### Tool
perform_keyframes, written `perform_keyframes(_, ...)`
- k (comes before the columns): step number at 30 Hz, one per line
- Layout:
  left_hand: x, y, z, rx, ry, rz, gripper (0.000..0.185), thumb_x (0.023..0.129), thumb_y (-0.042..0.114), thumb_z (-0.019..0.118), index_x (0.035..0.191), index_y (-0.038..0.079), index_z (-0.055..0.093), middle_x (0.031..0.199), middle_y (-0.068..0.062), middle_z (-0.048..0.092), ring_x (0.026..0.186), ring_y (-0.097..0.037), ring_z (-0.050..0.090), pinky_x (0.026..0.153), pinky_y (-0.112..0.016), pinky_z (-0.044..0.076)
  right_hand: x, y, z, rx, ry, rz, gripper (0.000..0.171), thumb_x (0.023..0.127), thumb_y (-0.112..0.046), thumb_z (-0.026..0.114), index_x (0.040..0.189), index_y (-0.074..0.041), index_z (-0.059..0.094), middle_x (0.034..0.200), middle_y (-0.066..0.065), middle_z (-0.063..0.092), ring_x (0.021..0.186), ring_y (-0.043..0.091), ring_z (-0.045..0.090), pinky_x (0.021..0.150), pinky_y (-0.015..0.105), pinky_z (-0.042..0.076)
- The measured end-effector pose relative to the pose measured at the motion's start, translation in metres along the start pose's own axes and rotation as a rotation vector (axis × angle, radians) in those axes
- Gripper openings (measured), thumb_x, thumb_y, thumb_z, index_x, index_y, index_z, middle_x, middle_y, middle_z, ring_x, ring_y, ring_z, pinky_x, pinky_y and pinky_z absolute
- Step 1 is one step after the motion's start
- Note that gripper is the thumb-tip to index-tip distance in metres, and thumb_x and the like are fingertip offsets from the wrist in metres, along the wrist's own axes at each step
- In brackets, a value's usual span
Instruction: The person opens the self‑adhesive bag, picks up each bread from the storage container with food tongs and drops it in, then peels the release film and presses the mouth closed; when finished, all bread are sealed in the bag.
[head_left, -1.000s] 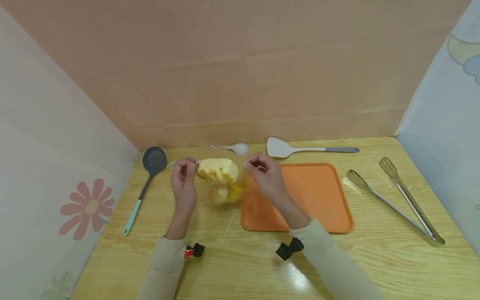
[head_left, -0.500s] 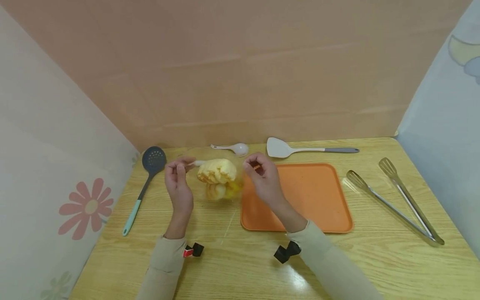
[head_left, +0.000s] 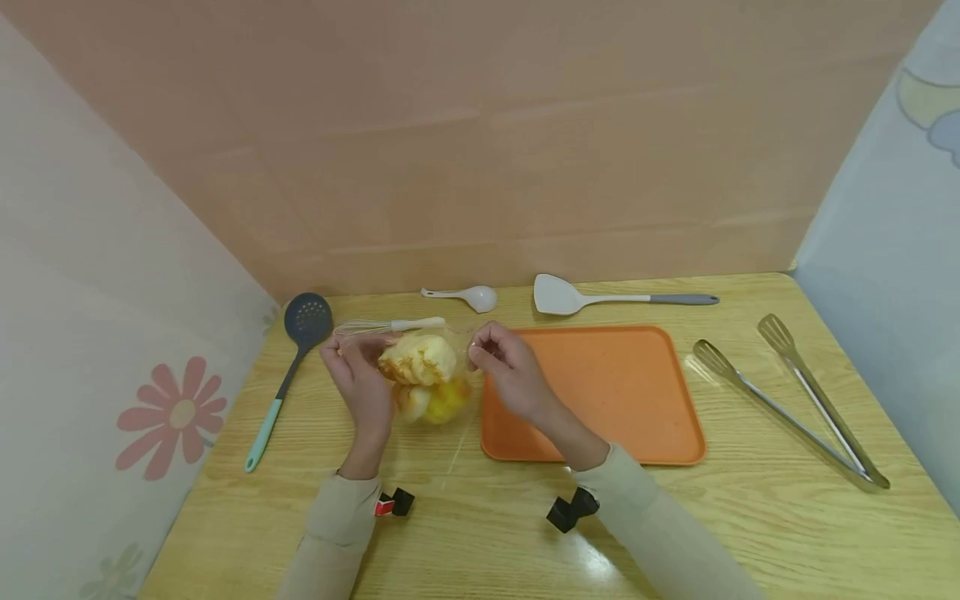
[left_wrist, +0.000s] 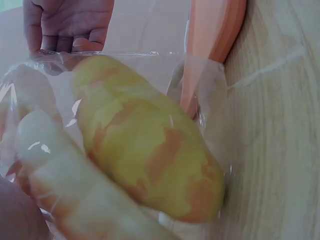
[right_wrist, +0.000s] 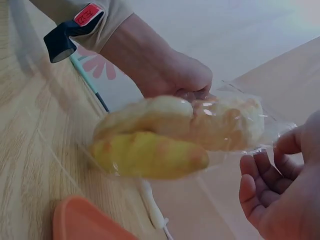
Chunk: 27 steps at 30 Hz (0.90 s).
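Both hands, left hand (head_left: 360, 379) and right hand (head_left: 504, 369), fingers pinching clear bag (head_left: 427, 379) mouth at frame centre, pastries hanging inside, beside orange tray (head_left: 622, 392).

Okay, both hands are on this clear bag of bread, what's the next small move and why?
Probably pull the bag's mouth a little wider. The left hand and right hand each pinch an edge of the clear plastic, held above the table just left of the orange tray. The pieces of bread are all inside, so a wider opening seems needed first.
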<state>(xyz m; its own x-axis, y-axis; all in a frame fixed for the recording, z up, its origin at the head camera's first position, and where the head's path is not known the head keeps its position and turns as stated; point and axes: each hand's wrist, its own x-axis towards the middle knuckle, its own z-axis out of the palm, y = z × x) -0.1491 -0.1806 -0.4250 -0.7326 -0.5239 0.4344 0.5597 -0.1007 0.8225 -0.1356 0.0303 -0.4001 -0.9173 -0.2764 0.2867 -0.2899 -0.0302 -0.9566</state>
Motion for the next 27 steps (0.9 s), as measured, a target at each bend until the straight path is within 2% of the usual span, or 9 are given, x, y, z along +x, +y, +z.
perform_keyframes(2,0.000,-0.002,0.001,0.000,0.022,0.005,0.018,0.122,0.013,0.029,0.117,0.003,0.043,0.081,-0.007,0.068,0.076,-0.018,0.073,0.083,-0.033,0.063,-0.001,0.003,0.000,-0.030,-0.020,-0.008,0.010,0.112,-0.002,0.059,0.103,0.001,0.061,0.097,0.025,0.066,0.091,0.043,0.064,0.078,0.027,0.051)
perform_keyframes(4,-0.001,-0.002,0.001,0.007,0.036,0.012,0.018,0.122,0.012,0.029,0.117,0.003,0.044,0.078,-0.004,0.066,0.073,-0.018,0.073,0.083,-0.035,0.065,-0.002,0.004,0.001,-0.055,-0.026,-0.017,0.008,0.112,-0.003,0.061,0.104,0.000,0.062,0.098,0.024,0.067,0.092,0.044,0.064,0.076,0.027,0.051)
perform_keyframes(7,-0.002,-0.003,0.002,0.011,0.054,0.016,0.017,0.122,0.011,0.030,0.116,0.005,0.045,0.077,-0.003,0.065,0.072,-0.017,0.072,0.082,-0.034,0.066,-0.002,0.006,0.002,-0.079,-0.001,-0.037,0.003,0.110,-0.003,0.064,0.109,0.000,0.063,0.101,0.019,0.068,0.094,0.034,0.065,0.077,0.027,0.051)
perform_keyframes(11,-0.003,-0.004,0.002,0.006,0.054,0.013,0.017,0.122,0.012,0.030,0.117,0.005,0.045,0.080,-0.004,0.062,0.071,-0.017,0.072,0.081,-0.034,0.066,-0.004,0.009,0.005,-0.056,0.060,-0.098,0.016,0.104,-0.001,0.071,0.117,0.005,0.066,0.105,0.016,0.069,0.095,0.020,0.063,0.076,0.026,0.051)
perform_keyframes(15,-0.004,-0.003,0.002,0.017,0.048,-0.003,0.017,0.122,0.012,0.030,0.117,0.001,0.043,0.081,-0.005,0.062,0.073,-0.018,0.074,0.081,-0.034,0.066,-0.005,0.011,0.009,-0.012,0.121,-0.155,0.017,0.100,0.003,0.078,0.115,0.006,0.072,0.105,0.020,0.071,0.094,0.016,0.065,0.075,0.023,0.053)
perform_keyframes(18,-0.005,-0.001,0.003,0.020,0.056,-0.028,0.015,0.122,0.010,0.031,0.115,0.004,0.043,0.082,-0.003,0.064,0.075,-0.016,0.073,0.080,-0.031,0.064,-0.004,0.013,0.012,0.035,0.162,-0.143,0.010,0.098,0.006,0.079,0.109,0.006,0.076,0.105,0.020,0.074,0.094,0.014,0.068,0.078,0.023,0.056)
perform_keyframes(21,-0.005,0.000,0.004,0.002,0.071,-0.053,0.015,0.121,0.009,0.032,0.113,0.005,0.044,0.083,-0.002,0.069,0.078,-0.015,0.071,0.081,-0.028,0.061,-0.003,0.015,0.014,0.110,0.186,-0.099,0.005,0.100,0.009,0.076,0.104,0.010,0.074,0.109,0.020,0.076,0.101,0.014,0.073,0.086,0.023,0.059)
perform_keyframes(24,-0.005,0.000,0.004,-0.013,0.082,-0.076,0.016,0.120,0.007,0.032,0.110,0.004,0.045,0.084,-0.003,0.075,0.079,-0.015,0.071,0.079,-0.026,0.060,-0.002,0.015,0.016,0.183,0.200,-0.068,0.007,0.102,0.011,0.071,0.105,0.016,0.068,0.118,0.026,0.076,0.108,0.013,0.074,0.091,0.023,0.060)
perform_keyframes(27,-0.003,0.000,0.003,-0.001,0.097,-0.095,0.017,0.117,0.005,0.035,0.106,0.007,0.047,0.082,-0.004,0.079,0.076,-0.014,0.073,0.078,-0.026,0.060,-0.003,0.014,0.017,0.217,0.215,-0.060,0.008,0.104,0.012,0.068,0.107,0.019,0.065,0.122,0.034,0.074,0.103,0.008,0.074,0.089,0.024,0.062)
